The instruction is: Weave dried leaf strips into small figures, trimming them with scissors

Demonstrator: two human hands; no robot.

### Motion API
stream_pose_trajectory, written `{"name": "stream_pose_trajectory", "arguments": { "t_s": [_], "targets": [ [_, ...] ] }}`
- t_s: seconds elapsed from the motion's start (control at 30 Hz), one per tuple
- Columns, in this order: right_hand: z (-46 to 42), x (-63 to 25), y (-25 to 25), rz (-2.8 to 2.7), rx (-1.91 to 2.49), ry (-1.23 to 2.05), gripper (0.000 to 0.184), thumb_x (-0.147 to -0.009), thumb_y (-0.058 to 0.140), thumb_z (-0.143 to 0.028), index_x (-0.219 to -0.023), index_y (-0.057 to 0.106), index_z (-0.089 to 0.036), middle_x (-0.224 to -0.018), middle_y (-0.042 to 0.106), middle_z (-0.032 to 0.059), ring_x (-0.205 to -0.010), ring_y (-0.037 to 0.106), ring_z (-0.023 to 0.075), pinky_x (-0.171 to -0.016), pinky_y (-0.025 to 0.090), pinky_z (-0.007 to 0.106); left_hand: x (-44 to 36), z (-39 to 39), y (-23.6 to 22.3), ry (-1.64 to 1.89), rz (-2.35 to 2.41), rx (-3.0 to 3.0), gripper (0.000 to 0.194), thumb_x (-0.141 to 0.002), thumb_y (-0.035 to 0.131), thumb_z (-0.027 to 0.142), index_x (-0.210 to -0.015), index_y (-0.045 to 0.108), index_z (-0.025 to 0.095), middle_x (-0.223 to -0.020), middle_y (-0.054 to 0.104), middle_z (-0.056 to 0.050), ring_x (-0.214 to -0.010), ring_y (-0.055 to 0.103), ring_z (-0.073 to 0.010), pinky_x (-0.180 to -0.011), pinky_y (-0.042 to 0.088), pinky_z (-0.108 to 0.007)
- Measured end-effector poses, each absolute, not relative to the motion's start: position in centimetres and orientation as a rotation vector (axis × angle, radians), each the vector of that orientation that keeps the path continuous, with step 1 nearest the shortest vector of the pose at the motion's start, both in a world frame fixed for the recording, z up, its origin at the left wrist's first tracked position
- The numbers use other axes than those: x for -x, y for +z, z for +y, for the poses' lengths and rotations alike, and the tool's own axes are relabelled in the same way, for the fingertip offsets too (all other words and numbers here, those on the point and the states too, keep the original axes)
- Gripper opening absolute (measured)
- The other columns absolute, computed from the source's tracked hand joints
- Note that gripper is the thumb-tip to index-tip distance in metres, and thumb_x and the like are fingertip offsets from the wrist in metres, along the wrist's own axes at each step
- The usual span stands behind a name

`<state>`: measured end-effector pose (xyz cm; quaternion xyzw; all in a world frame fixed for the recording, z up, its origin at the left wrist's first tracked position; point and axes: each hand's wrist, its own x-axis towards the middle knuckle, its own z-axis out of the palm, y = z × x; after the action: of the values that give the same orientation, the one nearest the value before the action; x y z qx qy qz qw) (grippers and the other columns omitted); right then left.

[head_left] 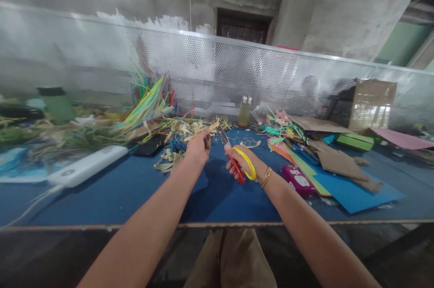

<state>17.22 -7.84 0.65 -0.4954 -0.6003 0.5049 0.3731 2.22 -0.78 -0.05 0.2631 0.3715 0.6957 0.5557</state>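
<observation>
My right hand [242, 158] grips a pair of scissors with one red and one yellow handle [239, 173]. The blades slant up and left, slightly apart, near my left fingertips. My left hand [198, 147] is closed, its fingers pinched at the edge of a heap of pale dried strips [179, 127]. Whatever those fingers hold is hidden by the hand. Blue crinkled shreds [176, 144] lie in the heap beside my left wrist. A few pale scraps [250, 143] are scattered beyond the scissors.
On the left are a white power strip [90, 166], a dark phone [148, 147], a green bottle [57, 105] and colourful strips [152, 98]. A glass jar [244, 111] stands ahead. A purple box [298, 180], blue paper [356, 191] and cardboard [342, 163] lie right. A perforated metal screen [203, 66] rises behind.
</observation>
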Motion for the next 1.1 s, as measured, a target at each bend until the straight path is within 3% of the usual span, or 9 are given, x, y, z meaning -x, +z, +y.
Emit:
{"name": "stream_pose_trajectory", "arguments": {
  "t_s": [0.27,0.53,0.73,1.1],
  "targets": [
    [-6.8,-16.8,-0.8,-1.554,1.266,1.214,0.05,-0.067,0.06,-0.066,-0.084,0.05,-0.02,-0.05,0.06,0.0004,-0.037,0.054,0.0126,-0.029,0.042,0.02,-3.2,-1.1,0.1,1.627,0.865,-0.565,0.018,-0.061,0.07,0.018,-0.059,0.052,0.016,-0.049,0.052,0.005,-0.041,0.044,-0.0043,-0.042,0.031,-0.018],
    [-6.3,-16.9,-1.6,-1.562,1.257,1.052,0.047,-0.069,0.057,-0.066,-0.081,0.052,-0.021,-0.048,0.057,-0.0016,-0.033,0.051,0.0118,-0.028,0.039,0.02,-4.2,-1.4,-0.2,1.542,0.747,-0.529,0.019,-0.057,0.072,0.012,-0.066,0.056,0.017,-0.055,0.057,0.005,-0.05,0.051,-0.0058,-0.045,0.034,-0.017],
    [-6.7,-17.1,-0.7,-1.533,1.269,1.035,0.048,-0.07,0.054,-0.068,-0.078,0.048,-0.021,-0.047,0.055,-0.0025,-0.031,0.047,0.0107,-0.028,0.039,0.02,-4.0,-1.6,-0.3,1.46,0.668,-0.551,0.014,-0.063,0.069,0.022,-0.073,0.061,0.017,-0.067,0.063,0.002,-0.056,0.054,-0.0077,-0.049,0.039,-0.019],
    [-7.5,-16.9,0.1,-1.524,1.267,1.042,0.048,-0.073,0.049,-0.068,-0.077,0.044,-0.02,-0.044,0.052,-0.0049,-0.031,0.046,0.0091,-0.029,0.038,0.018,-4.2,-1.5,-0.6,1.525,0.657,-0.558,0.021,-0.057,0.075,0.022,-0.069,0.059,0.017,-0.061,0.059,0.002,-0.053,0.053,-0.0075,-0.054,0.042,-0.021]
  ]
}}
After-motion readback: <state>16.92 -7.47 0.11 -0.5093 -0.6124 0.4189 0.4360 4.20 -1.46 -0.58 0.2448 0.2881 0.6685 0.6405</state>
